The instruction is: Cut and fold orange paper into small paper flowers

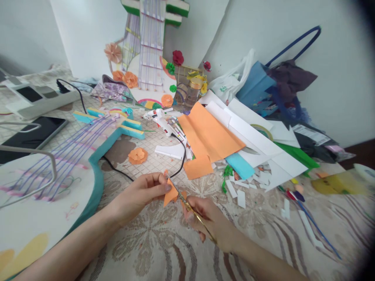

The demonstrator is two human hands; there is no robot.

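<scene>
Left hand [150, 191] is pinching an orange paper piece [170, 192] over the patterned tablecloth [146, 234], reaching forward and right; gold scissors [184, 201] are slanting diagonally, tips pointing forward-left at the paper; the right hand [206, 216] is curling around them.

The view is taken from the head, angled forward and down. The left hand [148, 192] and right hand [215, 219] are seen close.

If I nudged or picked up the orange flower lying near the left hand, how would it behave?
The orange flower looks like cut paper, so it is probably very light. Its thin petals would likely bend or crease if pinched. Lying broad and low, it seems more apt to slide than roll.
</scene>
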